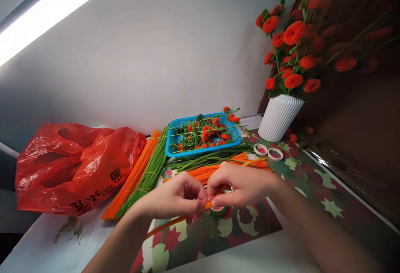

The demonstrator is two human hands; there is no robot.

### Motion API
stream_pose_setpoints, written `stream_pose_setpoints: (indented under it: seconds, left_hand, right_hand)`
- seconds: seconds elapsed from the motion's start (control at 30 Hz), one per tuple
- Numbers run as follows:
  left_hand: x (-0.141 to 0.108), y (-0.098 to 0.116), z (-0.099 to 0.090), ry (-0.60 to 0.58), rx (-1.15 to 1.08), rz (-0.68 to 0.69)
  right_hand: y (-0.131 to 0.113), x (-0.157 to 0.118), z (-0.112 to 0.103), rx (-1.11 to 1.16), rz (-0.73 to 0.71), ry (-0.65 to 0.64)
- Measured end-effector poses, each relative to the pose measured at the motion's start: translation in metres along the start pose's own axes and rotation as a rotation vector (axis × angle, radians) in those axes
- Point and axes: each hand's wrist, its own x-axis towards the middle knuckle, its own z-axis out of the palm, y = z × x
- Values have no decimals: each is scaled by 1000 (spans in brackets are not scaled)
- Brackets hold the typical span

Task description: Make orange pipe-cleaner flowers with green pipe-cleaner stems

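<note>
- With thumb and fingers of the right hand [239,185], pinching an orange strip [208,205] narrowly at its short end.
- With the left hand [179,196], also pinching narrowly at this strip, fingertips near the right ones.
- Below the left hand, showing an orange length [167,226] slanting down to the left; cannot tell if joined to the pinched end.
- Just under the fingertips, partly hidden, seeing a green tape roll [218,212] on the patterned sheet [212,239].
- Right behind the hands, seeing loose orange strips [203,173] and green stems [215,156].
- Farther, seeing a blue basket [173,153] with small orange-red flowers inside.
- At the left, seeing an orange bundle [134,177] beside a green bundle [148,175], then a red bag [78,160].
- At the right, seeing two white-rimmed rolls [275,154] near a white vase [279,119] of orange-red flowers.
</note>
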Motion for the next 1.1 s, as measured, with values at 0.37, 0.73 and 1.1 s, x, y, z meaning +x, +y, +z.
stream_pose_setpoints:
  seconds: [0.37,0.73,1.1]
  left_hand:
    - [2,-1,4,-3,33,65]
    - [8,-9,-5,2,-60,60]
    - [32,-38,-10,-36,-543,71]
  right_hand:
    - [3,2,0,75,6,-64]
    - [-3,-1,2,-140,-27,94]
    - [-5,2,6,-544,-150,340]
